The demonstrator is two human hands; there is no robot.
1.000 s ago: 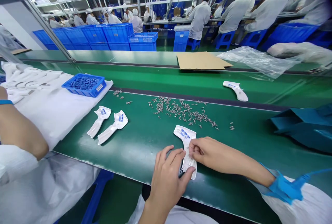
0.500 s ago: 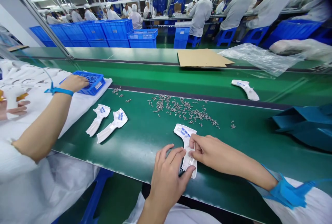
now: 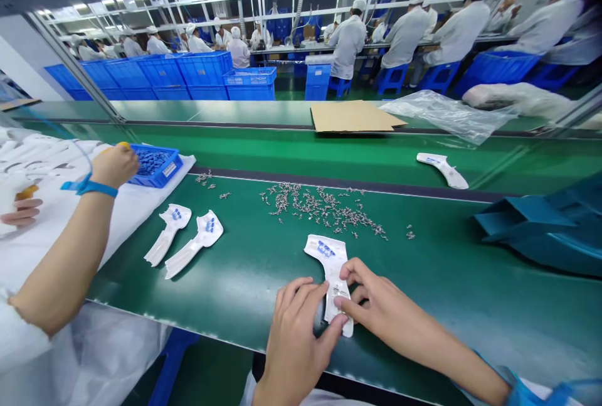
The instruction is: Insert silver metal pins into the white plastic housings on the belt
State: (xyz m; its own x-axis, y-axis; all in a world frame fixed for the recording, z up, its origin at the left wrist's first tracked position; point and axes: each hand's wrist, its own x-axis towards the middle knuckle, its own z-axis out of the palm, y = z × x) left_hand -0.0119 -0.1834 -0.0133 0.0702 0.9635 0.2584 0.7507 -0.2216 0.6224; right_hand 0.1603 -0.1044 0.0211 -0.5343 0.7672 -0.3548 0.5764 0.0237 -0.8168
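A white curved plastic handle shell lies on the green bench in front of me, its hollow side up, with blue pieces in its wide end. My left hand holds the lower part from the left, thumb near the bottom end and fingertips on the edge. Over the same lower part, my right hand has curled fingers and its thumb inside the shell, close to small shiny bits. Whatever is between those fingers is too small to make out. Loose small metal parts are scattered just beyond the shell.
Two similar shells lie to the left, another shell on the far belt. A co-worker's hand is beside a blue bin of blue pieces. A teal folded object stands right; cardboard lies at the back.
My right thumb and index finger have moved apart on the shell; shiny bits now show between them. The co-worker's hand has drawn out of the blue bin, leftward. The camera view has tilted slightly up.
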